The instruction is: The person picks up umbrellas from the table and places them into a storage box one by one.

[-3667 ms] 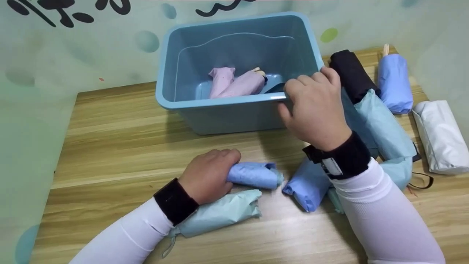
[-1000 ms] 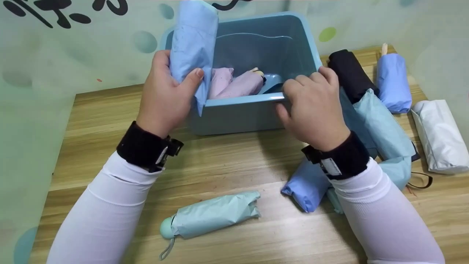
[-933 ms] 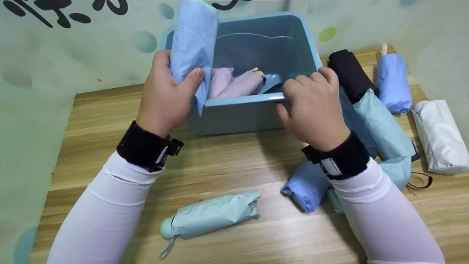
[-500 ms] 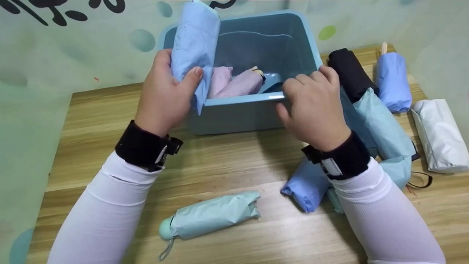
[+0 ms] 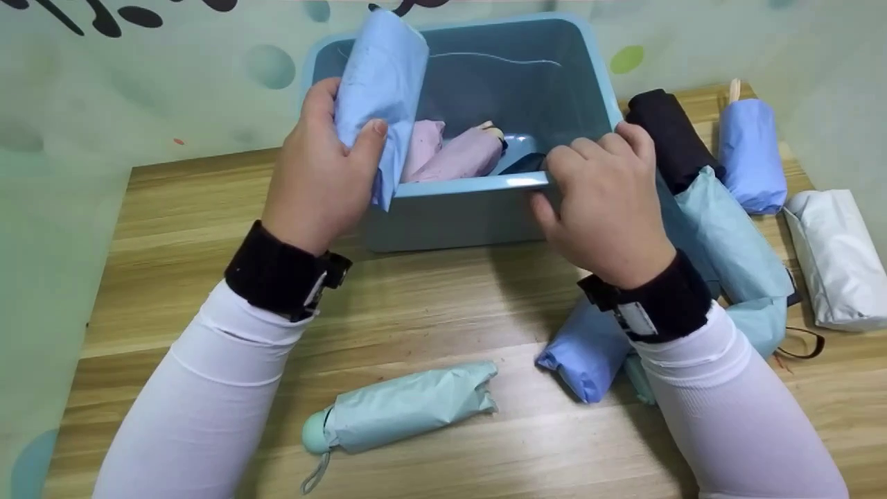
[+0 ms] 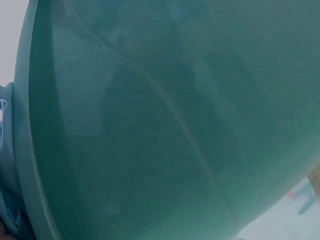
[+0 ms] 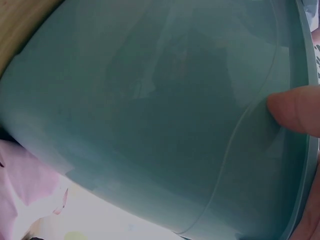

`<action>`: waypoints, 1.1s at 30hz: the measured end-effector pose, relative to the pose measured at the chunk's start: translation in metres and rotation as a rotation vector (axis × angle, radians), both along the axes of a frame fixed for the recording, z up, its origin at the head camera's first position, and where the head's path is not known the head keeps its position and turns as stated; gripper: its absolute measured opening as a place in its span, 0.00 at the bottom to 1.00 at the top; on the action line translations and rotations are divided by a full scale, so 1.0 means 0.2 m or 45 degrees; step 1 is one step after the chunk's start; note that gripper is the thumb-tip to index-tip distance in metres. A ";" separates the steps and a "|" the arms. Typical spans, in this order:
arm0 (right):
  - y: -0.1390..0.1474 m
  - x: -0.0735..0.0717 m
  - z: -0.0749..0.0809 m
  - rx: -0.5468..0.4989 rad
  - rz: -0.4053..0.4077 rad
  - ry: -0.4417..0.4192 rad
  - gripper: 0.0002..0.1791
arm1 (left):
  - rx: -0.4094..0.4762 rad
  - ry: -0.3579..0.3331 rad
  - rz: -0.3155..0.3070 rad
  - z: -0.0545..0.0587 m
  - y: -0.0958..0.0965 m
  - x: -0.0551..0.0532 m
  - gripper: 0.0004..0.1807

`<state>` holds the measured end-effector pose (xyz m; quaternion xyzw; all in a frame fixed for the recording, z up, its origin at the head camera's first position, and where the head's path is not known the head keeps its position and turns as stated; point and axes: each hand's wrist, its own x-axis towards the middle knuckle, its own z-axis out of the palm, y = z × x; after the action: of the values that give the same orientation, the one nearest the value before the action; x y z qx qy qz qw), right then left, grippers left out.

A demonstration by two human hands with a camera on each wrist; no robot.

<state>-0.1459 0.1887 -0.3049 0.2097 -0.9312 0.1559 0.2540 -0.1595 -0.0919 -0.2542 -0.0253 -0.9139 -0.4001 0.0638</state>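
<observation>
My left hand (image 5: pixel 322 166) grips a folded light-blue umbrella (image 5: pixel 384 76) around its lower part, thumb on the near side. The umbrella stands nearly upright, tilted right, overlapping the front-left rim of the blue plastic bin (image 5: pixel 478 184). My right hand (image 5: pixel 606 201) holds the bin's front-right corner, fingers over the rim; in the right wrist view its thumb (image 7: pixel 295 110) lies against the wall (image 7: pixel 165 110). Inside the bin are two pink folded umbrellas (image 5: pixel 461 156) and a dark item (image 5: pixel 524 163). The left wrist view is mostly filled by the bin wall (image 6: pixel 150 125).
A mint folded umbrella (image 5: pixel 416 405) lies on the wooden table in front. To the right lie several more: black (image 5: pixel 672 135), blue (image 5: pixel 752 156), white (image 5: pixel 835 260), pale teal (image 5: pixel 738 242), and another blue one (image 5: pixel 589 353) partly under my right forearm. A patterned wall stands behind.
My left hand has lifted the light-blue umbrella from the table to the bin's front-left rim. Lately it has tipped and shifted slightly right. My right hand has kept its hold on the corner.
</observation>
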 end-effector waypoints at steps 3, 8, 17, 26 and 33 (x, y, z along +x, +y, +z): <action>0.00 0.00 0.00 0.001 0.006 0.006 0.12 | -0.076 -0.016 0.009 0.01 0.00 -0.01 0.35; 0.00 0.00 0.00 -0.002 0.009 0.005 0.12 | -0.153 -0.083 0.023 0.02 0.01 -0.03 0.34; 0.00 0.00 0.01 -0.006 0.004 -0.015 0.12 | -0.428 -0.152 -0.066 0.02 0.03 -0.04 0.27; 0.00 0.00 0.01 -0.012 0.004 -0.021 0.13 | -0.583 -0.198 -0.182 0.02 0.05 -0.04 0.28; 0.00 0.00 0.00 0.003 0.009 0.011 0.12 | -0.766 -0.246 -0.297 0.01 0.07 -0.04 0.39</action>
<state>-0.1468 0.1892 -0.3047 0.2141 -0.9295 0.1550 0.2574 -0.1666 -0.0788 -0.2523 -0.1096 -0.9838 -0.1177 -0.0797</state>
